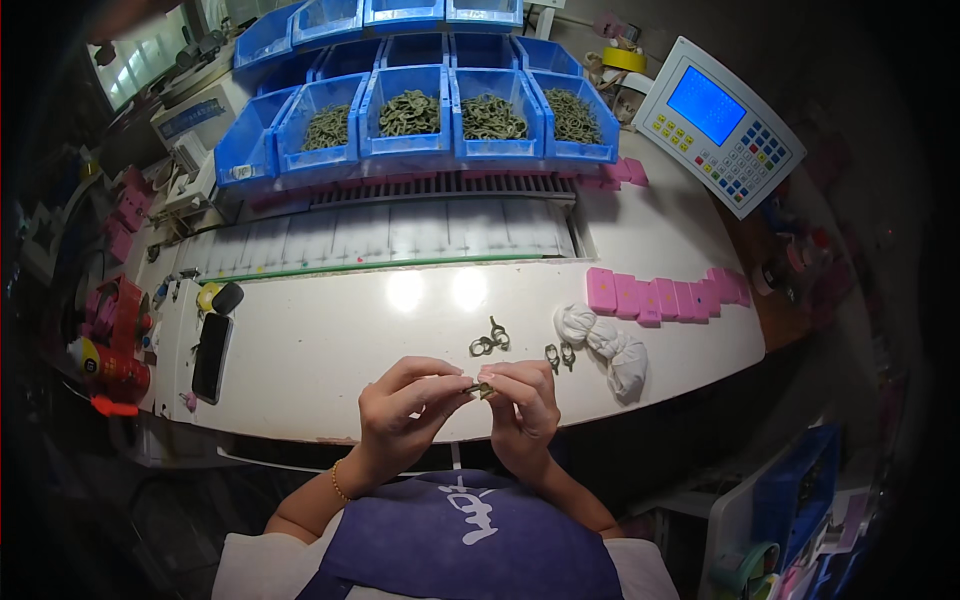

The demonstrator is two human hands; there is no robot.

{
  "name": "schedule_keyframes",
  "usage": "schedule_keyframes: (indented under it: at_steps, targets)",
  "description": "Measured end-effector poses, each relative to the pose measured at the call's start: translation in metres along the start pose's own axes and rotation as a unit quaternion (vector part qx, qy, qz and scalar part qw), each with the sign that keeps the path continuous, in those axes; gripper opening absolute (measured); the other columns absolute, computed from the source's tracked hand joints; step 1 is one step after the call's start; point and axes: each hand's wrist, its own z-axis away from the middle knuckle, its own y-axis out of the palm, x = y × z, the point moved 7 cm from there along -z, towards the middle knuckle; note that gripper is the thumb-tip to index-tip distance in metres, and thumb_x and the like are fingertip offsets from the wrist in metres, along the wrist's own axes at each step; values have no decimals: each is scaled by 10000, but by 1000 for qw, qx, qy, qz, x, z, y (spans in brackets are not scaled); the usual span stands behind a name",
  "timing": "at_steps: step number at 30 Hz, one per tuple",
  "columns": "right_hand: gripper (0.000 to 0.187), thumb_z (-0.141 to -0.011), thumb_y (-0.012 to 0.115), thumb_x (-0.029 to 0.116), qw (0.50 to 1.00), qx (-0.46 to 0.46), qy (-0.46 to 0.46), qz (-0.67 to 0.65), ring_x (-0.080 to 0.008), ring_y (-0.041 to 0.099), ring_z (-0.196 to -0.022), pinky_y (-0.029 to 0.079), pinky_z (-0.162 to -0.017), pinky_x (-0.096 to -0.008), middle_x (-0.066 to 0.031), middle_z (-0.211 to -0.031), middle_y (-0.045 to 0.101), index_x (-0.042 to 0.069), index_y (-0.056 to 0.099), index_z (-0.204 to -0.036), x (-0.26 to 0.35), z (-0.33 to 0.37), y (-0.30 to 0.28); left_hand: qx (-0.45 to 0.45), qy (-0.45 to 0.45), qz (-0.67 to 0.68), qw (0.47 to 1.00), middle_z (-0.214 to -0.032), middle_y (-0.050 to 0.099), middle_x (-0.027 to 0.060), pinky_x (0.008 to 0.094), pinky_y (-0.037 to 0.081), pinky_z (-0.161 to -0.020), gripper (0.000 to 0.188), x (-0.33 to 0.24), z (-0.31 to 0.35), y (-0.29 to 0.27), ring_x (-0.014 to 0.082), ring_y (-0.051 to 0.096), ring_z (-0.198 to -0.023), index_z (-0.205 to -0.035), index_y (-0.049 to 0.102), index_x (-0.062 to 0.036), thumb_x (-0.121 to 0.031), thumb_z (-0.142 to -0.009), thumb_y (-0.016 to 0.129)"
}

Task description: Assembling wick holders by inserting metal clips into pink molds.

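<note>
Above the front edge of the white table, my hands meet fingertip to fingertip. A small dark green ring-like piece shows between them, mostly covered by fingers. My left hand is closed in a pinch at its left side. My right hand pinches it from the right. Whether it is one piece or two pressed together, I cannot tell. Just beyond my fingers lie a few similar dark green ring pieces, touching or close together. Two more green pieces lie side by side near my right hand.
A knotted white cloth and a row of pink blocks lie at right. Blue bins with green pieces stand behind a lit white panel. A keypad device is far right; a phone and spray can are left.
</note>
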Motion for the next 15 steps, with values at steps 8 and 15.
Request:
schedule_keyframes:
  at_steps: [8,15]
  targets:
    - [210,-819,727,-8,995,6,-7,103,-281,591,-865,481,-786,-367,-71,-978,687,61,686,-1013,-11,-8,-16,20,-69,-23,997,-960,690,79,244,518,-567,191,12,-8,5,134,653,-699,-979,750,-42,10,-798,782]
    - [136,-884,683,145,920,126,162,334,-317,563,-973,455,-877,-397,-88,-953,652,38,664,-966,-106,16,-62,54,-235,-31,970,-836,686,83,249,475,-566,123,77,10,11,121,588,-615,-922,722,0,-119,-900,704]
